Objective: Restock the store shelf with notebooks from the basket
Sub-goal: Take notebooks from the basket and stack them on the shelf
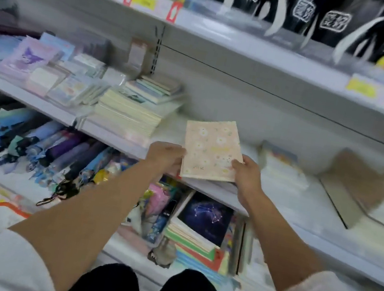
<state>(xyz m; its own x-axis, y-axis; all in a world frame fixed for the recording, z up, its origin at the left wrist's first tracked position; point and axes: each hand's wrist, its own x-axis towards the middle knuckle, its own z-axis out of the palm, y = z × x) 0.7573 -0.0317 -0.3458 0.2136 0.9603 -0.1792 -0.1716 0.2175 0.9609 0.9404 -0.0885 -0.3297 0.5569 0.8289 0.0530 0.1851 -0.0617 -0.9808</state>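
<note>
While our left hand [164, 156] and right hand [247, 174] pinch opposite edges of the pink floral notebooks [212, 146], they sit right of the cream stack [127, 113], at the shelf [303, 208] front. We judge placing is underway; next, push them back, flat, right of that stack.
</note>
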